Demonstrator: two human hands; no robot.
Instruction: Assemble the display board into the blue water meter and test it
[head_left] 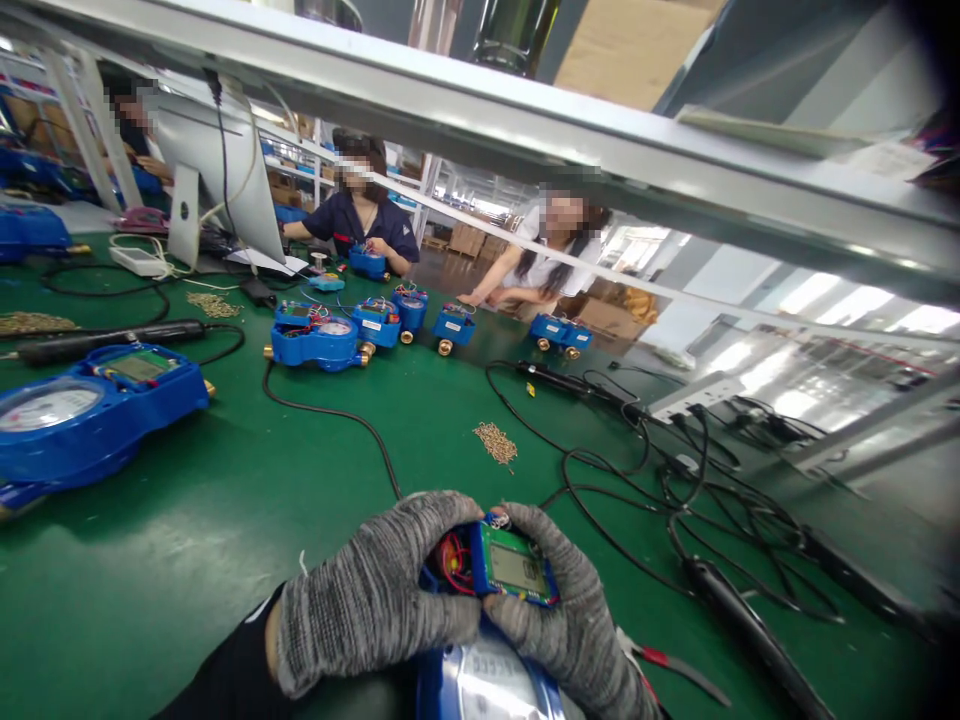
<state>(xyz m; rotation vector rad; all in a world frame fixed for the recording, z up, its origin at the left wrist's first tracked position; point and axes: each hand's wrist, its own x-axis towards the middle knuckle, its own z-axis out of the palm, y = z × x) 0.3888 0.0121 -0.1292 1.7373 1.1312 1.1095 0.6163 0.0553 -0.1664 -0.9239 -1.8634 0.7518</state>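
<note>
A small green circuit board with a grey display sits atop a blue round water meter at the near edge of the green surface — red wires beside it. The grey-gloved left hand and right hand pinch the board's sides, fingers curled tight. A pile of small brass screws lies beyond.

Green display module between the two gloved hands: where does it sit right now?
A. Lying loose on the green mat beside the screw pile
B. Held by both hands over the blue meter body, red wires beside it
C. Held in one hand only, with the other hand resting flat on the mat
B. Both the left hand and right hand hold the green display module above the blue meter body, with red wires showing beside it.
</note>
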